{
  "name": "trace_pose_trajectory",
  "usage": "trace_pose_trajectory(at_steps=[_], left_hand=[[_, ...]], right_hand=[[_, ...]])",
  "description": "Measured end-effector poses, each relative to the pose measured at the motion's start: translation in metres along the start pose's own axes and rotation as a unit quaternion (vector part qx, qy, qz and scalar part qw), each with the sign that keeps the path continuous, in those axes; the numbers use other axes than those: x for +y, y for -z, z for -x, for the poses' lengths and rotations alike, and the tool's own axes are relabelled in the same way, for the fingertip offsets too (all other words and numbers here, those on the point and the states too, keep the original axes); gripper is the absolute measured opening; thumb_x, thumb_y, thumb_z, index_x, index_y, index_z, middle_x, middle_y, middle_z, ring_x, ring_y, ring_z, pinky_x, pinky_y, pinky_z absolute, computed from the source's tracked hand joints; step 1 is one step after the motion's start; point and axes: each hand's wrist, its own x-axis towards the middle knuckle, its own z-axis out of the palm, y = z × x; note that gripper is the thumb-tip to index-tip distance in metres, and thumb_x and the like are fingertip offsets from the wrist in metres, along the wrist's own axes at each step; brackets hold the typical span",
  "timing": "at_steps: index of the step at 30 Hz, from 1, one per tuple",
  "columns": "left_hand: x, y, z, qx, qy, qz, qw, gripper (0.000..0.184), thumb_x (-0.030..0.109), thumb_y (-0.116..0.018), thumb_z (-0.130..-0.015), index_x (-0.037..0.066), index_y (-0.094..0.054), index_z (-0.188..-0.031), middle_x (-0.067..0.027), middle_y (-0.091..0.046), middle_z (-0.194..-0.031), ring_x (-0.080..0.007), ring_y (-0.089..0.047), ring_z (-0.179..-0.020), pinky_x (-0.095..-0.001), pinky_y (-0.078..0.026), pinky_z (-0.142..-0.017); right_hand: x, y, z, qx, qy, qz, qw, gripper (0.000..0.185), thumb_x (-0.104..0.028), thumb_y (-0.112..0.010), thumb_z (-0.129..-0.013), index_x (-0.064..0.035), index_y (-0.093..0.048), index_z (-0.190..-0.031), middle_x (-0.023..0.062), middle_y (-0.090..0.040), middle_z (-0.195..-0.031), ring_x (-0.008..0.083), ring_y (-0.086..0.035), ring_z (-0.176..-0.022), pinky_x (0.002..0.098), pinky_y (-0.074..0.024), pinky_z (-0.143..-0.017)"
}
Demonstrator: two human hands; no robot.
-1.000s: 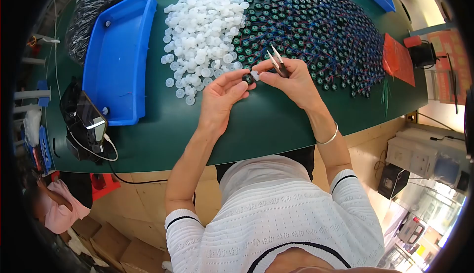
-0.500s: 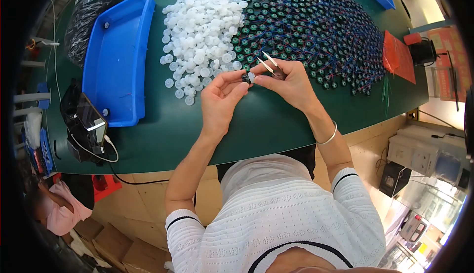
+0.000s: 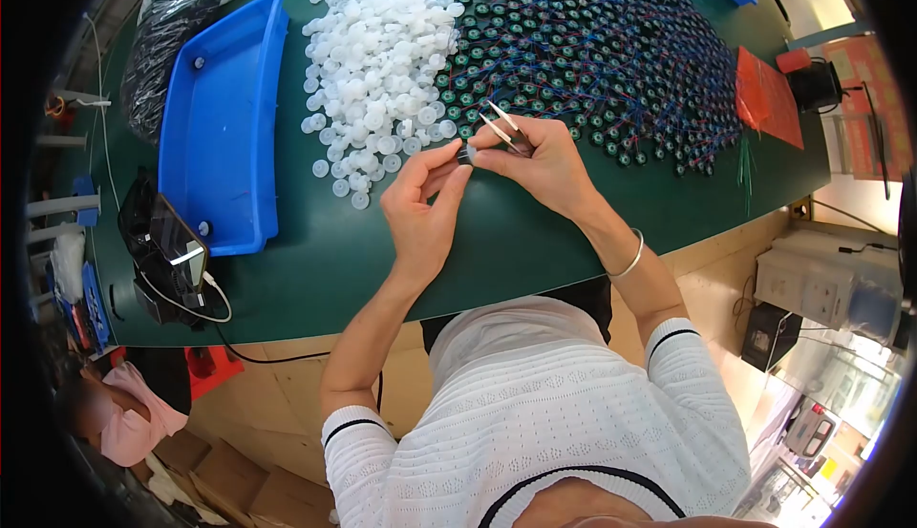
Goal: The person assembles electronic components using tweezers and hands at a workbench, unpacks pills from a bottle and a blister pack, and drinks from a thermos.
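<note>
Between my two hands is a small dark round part with a whitish cap. The fingertips of my left hand pinch it from the left. My right hand grips its other side with thumb and forefinger. Tweezers with pale tips are tucked in that same hand, pointing up and left. Just beyond my hands lie a pile of translucent white discs and, right of it, a wide spread of dark round parts with red and blue wires.
A blue tray holding a few small pieces stands at the left. Near it are a phone with a white cable and a black plastic bag. Red plastic sheet lies at the right. Another person is at the lower left.
Both hands have shifted slightly left together. The small part has turned between the fingertips, and the tweezers point further left than before. The view has shifted a little.
</note>
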Motion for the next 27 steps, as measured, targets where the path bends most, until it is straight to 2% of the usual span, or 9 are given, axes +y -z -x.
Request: trace_pose_trajectory(at_steps=[2,4,6,10,12,14,18,23,27], left_hand=[[-0.001,0.002,-0.001,0.001,-0.009,-0.021,1.000,0.027,-0.003,-0.064,-0.086,-0.005,-0.060,-0.113,-0.0110,-0.066,-0.100,-0.0129,-0.065,-0.090,-0.0234,-0.052,-0.082],[-0.002,0.004,-0.004,-0.014,0.047,0.091,0.995,0.025,-0.002,-0.064,-0.087,-0.005,-0.061,-0.111,-0.0106,-0.067,-0.097,-0.0134,-0.065,-0.089,-0.0240,-0.052,-0.082],[-0.001,0.007,-0.007,-0.022,0.059,0.119,0.991,0.024,0.001,-0.064,-0.088,-0.005,-0.061,-0.111,-0.0107,-0.067,-0.096,-0.0144,-0.066,-0.086,-0.0244,-0.053,-0.080],[-0.002,0.011,-0.009,-0.042,0.108,0.143,0.983,0.024,0.004,-0.064,-0.089,-0.005,-0.061,-0.111,-0.0110,-0.067,-0.096,-0.0152,-0.066,-0.083,-0.0241,-0.053,-0.077],[-0.002,0.012,-0.011,-0.041,0.125,0.148,0.980,0.024,0.004,-0.063,-0.089,-0.004,-0.061,-0.111,-0.0109,-0.067,-0.095,-0.0154,-0.067,-0.082,-0.0239,-0.054,-0.076],[-0.002,0.011,-0.013,-0.049,0.178,0.191,0.964,0.024,0.005,-0.064,-0.088,-0.004,-0.061,-0.110,-0.0110,-0.067,-0.095,-0.0158,-0.067,-0.082,-0.0238,-0.054,-0.076],[-0.003,0.012,-0.013,-0.056,0.185,0.201,0.960,0.024,0.006,-0.064,-0.088,-0.004,-0.061,-0.110,-0.0117,-0.067,-0.096,-0.0164,-0.067,-0.082,-0.0239,-0.054,-0.075],[0.000,0.012,-0.014,-0.060,0.179,0.203,0.961,0.025,0.005,-0.064,-0.088,-0.004,-0.059,-0.111,-0.0122,-0.067,-0.098,-0.0165,-0.067,-0.084,-0.0240,-0.054,-0.076],[0.001,0.010,-0.012,-0.056,0.150,0.178,0.971,0.025,0.005,-0.064,-0.088,-0.004,-0.059,-0.111,-0.0116,-0.067,-0.097,-0.0150,-0.066,-0.083,-0.0235,-0.053,-0.076]], right_hand=[[-0.001,-0.003,0.000,-0.004,-0.011,-0.012,1.000,0.014,0.001,-0.069,-0.082,0.0011,-0.067,-0.096,0.0027,-0.066,-0.088,0.0068,-0.062,-0.080,0.0194,-0.0498,-0.069],[0.001,-0.006,0.001,-0.005,-0.021,-0.025,0.999,0.013,0.001,-0.068,-0.083,0.0013,-0.066,-0.096,0.0028,-0.066,-0.088,0.0067,-0.062,-0.080,0.0192,-0.0498,-0.069],[0.008,-0.010,0.000,-0.006,0.014,-0.086,0.996,0.010,-0.006,-0.068,-0.084,0.0018,-0.063,-0.087,0.0024,-0.067,-0.077,0.0032,-0.061,-0.067,0.0191,-0.0453,-0.055],[0.006,-0.014,0.003,0.013,0.035,-0.069,0.997,0.011,-0.007,-0.068,-0.084,-0.0002,-0.060,-0.084,-0.0003,-0.063,-0.071,0.0015,-0.058,-0.063,0.0194,-0.0427,-0.052],[0.004,-0.010,0.003,-0.008,0.015,0.042,0.999,0.008,-0.002,-0.066,-0.086,-0.0005,-0.063,-0.094,-0.0003,-0.064,-0.082,0.0019,-0.056,-0.068,0.0169,-0.0437,-0.059],[-0.006,-0.001,0.005,-0.023,-0.007,0.080,0.997,0.011,-0.006,-0.068,-0.085,-0.0008,-0.064,-0.094,-0.0027,-0.063,-0.079,-0.0008,-0.049,-0.063,0.0163,-0.0383,-0.055],[-0.006,0.005,0.003,-0.007,0.032,0.056,0.998,0.010,-0.008,-0.069,-0.083,-0.0013,-0.065,-0.088,-0.0030,-0.060,-0.070,0.0008,-0.041,-0.055,0.0204,-0.0332,-0.048],[-0.015,0.005,0.004,-0.021,0.025,0.064,0.997,0.013,-0.007,-0.069,-0.082,-0.0013,-0.066,-0.093,-0.0026,-0.063,-0.073,0.0000,-0.043,-0.056,0.0192,-0.0346,-0.049],[-0.008,0.001,0.004,-0.008,0.020,0.049,0.999,0.017,-0.008,-0.071,-0.081,-0.0028,-0.068,-0.097,-0.0066,-0.060,-0.076,-0.0018,-0.033,-0.054,0.0169,-0.0270,-0.048]])
